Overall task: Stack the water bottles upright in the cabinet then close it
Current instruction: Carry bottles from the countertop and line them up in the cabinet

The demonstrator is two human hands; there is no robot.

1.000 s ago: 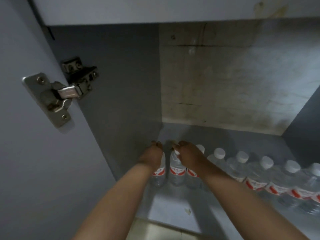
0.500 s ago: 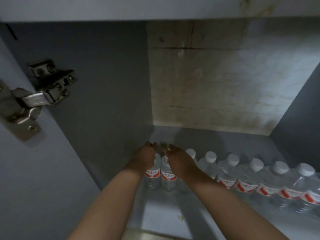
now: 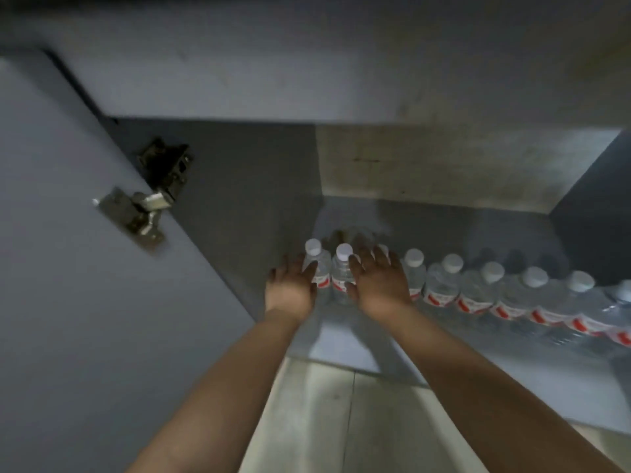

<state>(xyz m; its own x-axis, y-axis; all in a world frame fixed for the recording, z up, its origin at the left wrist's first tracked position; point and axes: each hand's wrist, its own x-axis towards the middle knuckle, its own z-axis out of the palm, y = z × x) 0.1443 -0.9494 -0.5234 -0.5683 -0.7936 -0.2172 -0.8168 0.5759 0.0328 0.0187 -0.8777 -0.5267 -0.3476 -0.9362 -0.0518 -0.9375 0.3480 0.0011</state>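
Note:
Several clear water bottles [image 3: 444, 285] with white caps and red-and-white labels stand upright in a row along the cabinet floor [image 3: 345, 346]. The two leftmost bottles [image 3: 319, 264] stand against the left wall. My left hand [image 3: 292, 285] sits in front of the leftmost bottle, fingers relaxed and spread, holding nothing. My right hand [image 3: 375, 281] hovers beside it with fingers stretched out, in front of the second and third bottles and partly hiding the third. Neither hand grips a bottle.
The grey cabinet door [image 3: 68, 268] stands open at the left on a metal hinge [image 3: 136, 213]. A stained back panel [image 3: 444, 165] closes the cabinet behind. Pale floor tiles [image 3: 324, 421] lie below the cabinet's front edge.
Both hands have let go of the two leftmost bottles' tops and drawn back toward me with fingers spread. The view has tilted down and pulled back.

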